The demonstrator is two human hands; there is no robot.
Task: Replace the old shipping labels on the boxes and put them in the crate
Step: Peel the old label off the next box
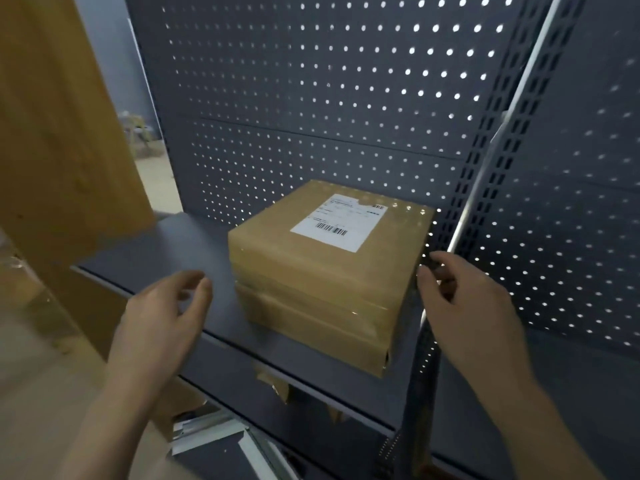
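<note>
Two tan cardboard boxes (322,278) wrapped in clear tape sit stacked on a dark grey shelf (180,247). A white shipping label (338,221) with barcodes lies on the top box. My left hand (162,313) hovers over the shelf to the left of the stack, fingers loosely curled, holding nothing. My right hand (464,299) is at the stack's right side, fingers curled near the box edge; whether they touch it is unclear. No crate is in view.
A grey perforated back panel (311,98) stands behind the shelf, with a slotted upright post (478,202) right of the boxes. A wooden panel (55,133) rises at the left. Cardboard scraps and white strips (214,431) lie under the shelf.
</note>
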